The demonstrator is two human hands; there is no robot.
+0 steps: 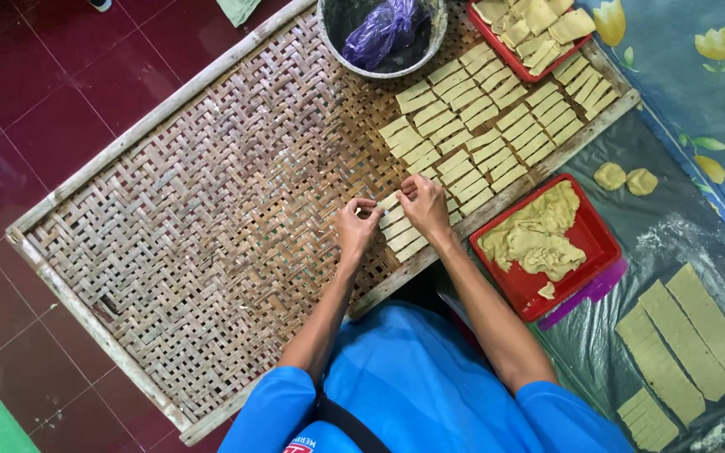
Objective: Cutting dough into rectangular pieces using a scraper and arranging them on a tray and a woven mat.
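While both arms reach forward over the woven bamboo tray, the left hand and the right hand meet just above its near edge, fingers pinched narrow on the two ends of one pale dough strip. The strip lies across the weave, at the near end of the rows of dough strips that already cover the right part of the tray in neat ranks; the left part of the weave is bare. Just beside the right forearm, off the tray's edge, a red tray holds a flattened lump of yellow dough, with a purple piece showing under its near corner. Further right, on a dark floured sheet, lie long cut dough slabs and two small dough rounds. At the far edge of the woven tray stand a grey bowl holding a purple plastic bag and a second red tray heaped with cut pieces. The whole lies on a dark red tiled floor.
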